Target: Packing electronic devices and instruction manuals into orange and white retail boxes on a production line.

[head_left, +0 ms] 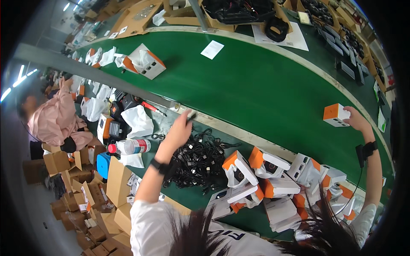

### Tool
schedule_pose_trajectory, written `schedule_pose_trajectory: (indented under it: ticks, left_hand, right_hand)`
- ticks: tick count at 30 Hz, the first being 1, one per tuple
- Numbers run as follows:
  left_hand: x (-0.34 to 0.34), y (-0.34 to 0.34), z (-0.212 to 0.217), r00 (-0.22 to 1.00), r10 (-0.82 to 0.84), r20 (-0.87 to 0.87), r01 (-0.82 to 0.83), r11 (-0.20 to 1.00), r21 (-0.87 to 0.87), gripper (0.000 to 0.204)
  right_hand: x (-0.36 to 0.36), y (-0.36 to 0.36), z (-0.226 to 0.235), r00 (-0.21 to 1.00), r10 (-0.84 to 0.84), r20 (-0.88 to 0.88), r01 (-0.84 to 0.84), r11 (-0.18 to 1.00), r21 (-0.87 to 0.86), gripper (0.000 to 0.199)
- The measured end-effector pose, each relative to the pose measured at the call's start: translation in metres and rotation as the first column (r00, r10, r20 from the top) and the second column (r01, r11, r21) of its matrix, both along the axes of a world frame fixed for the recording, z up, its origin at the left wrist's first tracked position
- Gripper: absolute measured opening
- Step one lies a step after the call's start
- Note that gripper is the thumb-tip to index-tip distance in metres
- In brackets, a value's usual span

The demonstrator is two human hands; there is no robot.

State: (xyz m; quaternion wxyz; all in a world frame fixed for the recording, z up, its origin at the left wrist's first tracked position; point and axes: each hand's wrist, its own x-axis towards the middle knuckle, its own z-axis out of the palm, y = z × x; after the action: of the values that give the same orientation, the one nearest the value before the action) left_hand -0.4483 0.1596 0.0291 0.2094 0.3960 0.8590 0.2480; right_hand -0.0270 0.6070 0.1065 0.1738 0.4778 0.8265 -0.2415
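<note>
My right hand (pixel 358 119) grips a small white-and-orange box (pixel 337 115) over the right part of the green conveyor belt (pixel 256 102). Near the belt's close edge, my left hand (pixel 180 130) is closed, with a small black piece (pixel 192 116) at its fingertips. It may be part of a cable, but I cannot make it out. Just below that hand lies a tangled heap of black cables (pixel 200 160). Several open white-and-orange boxes (pixel 279 186) with white wrapping crowd the bench in front of me.
Another box (pixel 147 64) stands on the belt, with a white paper (pixel 212 49) beyond it. A clear bottle (pixel 130 146) lies left of the cables. A co-worker in pink (pixel 60 115) sits at the left. Cartons (pixel 85 200) are stacked on the floor.
</note>
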Motion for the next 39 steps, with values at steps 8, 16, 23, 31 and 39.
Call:
schedule_pose_trajectory:
  ticks: [8, 16, 23, 31, 39]
  left_hand:
    - [0.011, -0.068, 0.055, 0.924, -0.032, 0.382, 0.238, 0.829, -0.505, 0.053]
    - [-0.103, 0.163, -0.047, 0.971, 0.018, -0.239, 0.046, 0.964, 0.261, 0.044]
    - [-0.111, 0.255, -0.157, 0.880, 0.267, -0.393, -0.169, 0.949, 0.268, 0.077]
    - [-0.098, 0.281, -0.143, 0.817, 0.285, -0.501, -0.015, 0.880, 0.475, 0.035]
    - [-0.102, 0.205, -0.105, 0.925, 0.297, -0.238, -0.103, 0.798, 0.594, 0.015]
  right_hand:
    - [-0.101, -0.068, 0.048, 0.936, 0.321, -0.144, -0.334, 0.939, -0.078, 0.037]
    - [-0.069, -0.084, 0.047, 0.906, 0.365, -0.215, -0.381, 0.924, -0.039, 0.034]
    - [0.028, -0.116, 0.072, 0.981, 0.156, 0.118, -0.153, 0.988, -0.032, 0.037]
    - [0.044, -0.145, 0.094, 0.973, -0.173, 0.155, 0.178, 0.984, -0.018, 0.037]
    - [0.041, -0.166, 0.101, 0.998, 0.058, -0.033, -0.060, 0.997, -0.045, 0.038]
